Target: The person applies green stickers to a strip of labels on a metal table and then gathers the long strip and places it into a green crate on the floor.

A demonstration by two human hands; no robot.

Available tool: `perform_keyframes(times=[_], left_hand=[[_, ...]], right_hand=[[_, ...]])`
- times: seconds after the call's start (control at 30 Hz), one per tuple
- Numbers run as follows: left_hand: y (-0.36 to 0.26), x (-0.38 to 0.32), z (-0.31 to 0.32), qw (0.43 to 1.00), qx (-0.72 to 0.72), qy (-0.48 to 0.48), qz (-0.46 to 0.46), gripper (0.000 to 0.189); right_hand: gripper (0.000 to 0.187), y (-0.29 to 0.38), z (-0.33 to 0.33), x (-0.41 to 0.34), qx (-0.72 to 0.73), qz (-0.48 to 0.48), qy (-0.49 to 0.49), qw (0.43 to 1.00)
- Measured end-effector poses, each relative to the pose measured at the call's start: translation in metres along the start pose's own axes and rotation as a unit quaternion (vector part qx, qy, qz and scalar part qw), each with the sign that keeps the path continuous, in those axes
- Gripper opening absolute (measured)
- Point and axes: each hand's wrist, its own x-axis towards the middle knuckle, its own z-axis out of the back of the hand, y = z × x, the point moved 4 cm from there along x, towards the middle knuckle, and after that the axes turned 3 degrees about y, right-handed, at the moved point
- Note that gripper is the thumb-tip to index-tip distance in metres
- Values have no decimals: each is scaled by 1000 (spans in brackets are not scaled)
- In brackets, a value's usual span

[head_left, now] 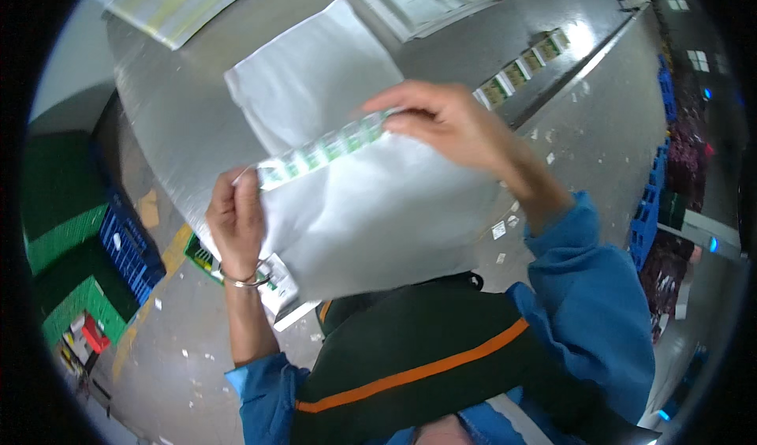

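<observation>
My left hand [236,220], with a metal bangle on its wrist, pinches the left end of a strip of green-and-white printed pieces [331,149]. The strip's other end is between the thumb and fingers of my right hand [446,122]. It slants up to the right and looks blurred. Below it a large white sheet [378,220] spreads over the table's near edge towards my dark apron [414,350]. Beyond the strip, another white sheet or part of the same one [313,72] lies on the metal table [171,113]; the join is hidden.
A row of brown-and-green printed pieces [517,72] lies along the table's right edge. Flat stacks [432,1] and a yellowish wrapped pile [177,7] sit at the back. Green crates [65,232] and a blue crate [127,250] stand left. Paper scraps [498,229] litter the floor.
</observation>
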Motion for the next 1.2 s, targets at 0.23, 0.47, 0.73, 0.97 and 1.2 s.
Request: perform_keyframes(times=[0.23, 0.47, 0.73, 0.97, 1.2], left_hand=[[-14, -6, -14, 992, -114, 50, 22, 17], [-6, -9, -13, 999, -30, -13, -28, 23], [-13, -12, -38, 999, -26, 27, 21, 24], [-9, -13, -33, 1000, 17, -22, 8, 26], [-3, 6, -43, 998, 43, 21, 35, 27]], right_hand=[[25, 3, 1, -2, -20, -11, 73, 997], [39, -4, 0, -8, -62, 10, -4, 998], [56, 22, -28, 36, -319, 192, 133, 918], [33, 17, -33, 40, -189, 130, 160, 960], [24, -4, -31, 33, -244, 237, 2, 940]])
